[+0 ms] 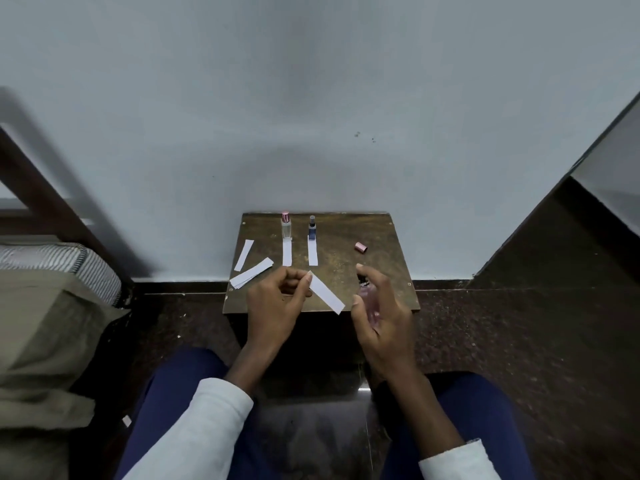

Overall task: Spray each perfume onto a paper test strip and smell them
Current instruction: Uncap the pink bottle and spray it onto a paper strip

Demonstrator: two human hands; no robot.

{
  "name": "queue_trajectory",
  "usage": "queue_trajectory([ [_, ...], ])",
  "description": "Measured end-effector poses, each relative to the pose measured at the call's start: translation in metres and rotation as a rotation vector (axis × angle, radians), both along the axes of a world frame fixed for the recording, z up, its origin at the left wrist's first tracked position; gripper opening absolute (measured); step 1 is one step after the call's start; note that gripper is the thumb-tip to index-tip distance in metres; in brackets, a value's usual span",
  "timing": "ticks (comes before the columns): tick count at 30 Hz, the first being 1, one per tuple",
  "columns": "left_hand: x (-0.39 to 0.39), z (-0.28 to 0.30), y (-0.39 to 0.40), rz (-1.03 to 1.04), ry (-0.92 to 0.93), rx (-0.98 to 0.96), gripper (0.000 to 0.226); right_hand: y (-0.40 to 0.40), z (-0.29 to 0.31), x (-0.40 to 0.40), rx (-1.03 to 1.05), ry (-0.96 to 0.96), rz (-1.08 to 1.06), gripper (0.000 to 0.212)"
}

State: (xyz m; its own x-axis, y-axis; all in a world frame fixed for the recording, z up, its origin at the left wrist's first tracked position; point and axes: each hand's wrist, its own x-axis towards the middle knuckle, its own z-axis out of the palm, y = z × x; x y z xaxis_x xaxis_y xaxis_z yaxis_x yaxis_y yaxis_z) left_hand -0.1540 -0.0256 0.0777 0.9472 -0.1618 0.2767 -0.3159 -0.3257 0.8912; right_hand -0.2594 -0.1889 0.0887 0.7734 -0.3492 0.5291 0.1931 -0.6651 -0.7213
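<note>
Two hands are working over the small table point(346, 237): the left hand point(277, 299) is pinching a paper strip point(327, 295) by one end, its free end angling toward 4 o'clock, presumably to meet spray from the pink bottle point(370, 303). The right hand point(381, 313) is curling round that bottle, forefinger lifted near the nozzle. Fingers are hiding much of the blurred bottle; its pink cap point(361, 247) is lying at 1 o'clock.

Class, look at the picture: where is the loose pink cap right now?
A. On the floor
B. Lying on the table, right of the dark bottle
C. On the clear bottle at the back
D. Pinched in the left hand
B: the pink cap lies on its side on the table, right of the dark bottle.
</note>
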Motion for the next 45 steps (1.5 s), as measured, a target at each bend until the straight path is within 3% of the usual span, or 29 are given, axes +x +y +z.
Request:
queue_trajectory([
  [4, -0.025, 0.012, 0.022, 0.056, 0.017, -0.019, 0.008, 0.020, 0.008, -0.025, 0.038, -0.013, -0.046, 0.046],
  [13, -0.051, 0.007, 0.042, 0.152, 0.007, -0.066, 0.007, 0.029, -0.011, -0.029, -0.100, 0.096, 0.047, 0.043],
  [26, -0.037, 0.005, 0.046, 0.165, -0.144, 0.129, 0.005, 0.018, -0.040, -0.001, -0.233, -0.007, 0.101, 0.039],
  [45, -0.035, 0.006, 0.046, 0.168, -0.135, 0.215, 0.010, 0.011, -0.045, 0.003, -0.215, -0.102, 0.107, 0.034],
])
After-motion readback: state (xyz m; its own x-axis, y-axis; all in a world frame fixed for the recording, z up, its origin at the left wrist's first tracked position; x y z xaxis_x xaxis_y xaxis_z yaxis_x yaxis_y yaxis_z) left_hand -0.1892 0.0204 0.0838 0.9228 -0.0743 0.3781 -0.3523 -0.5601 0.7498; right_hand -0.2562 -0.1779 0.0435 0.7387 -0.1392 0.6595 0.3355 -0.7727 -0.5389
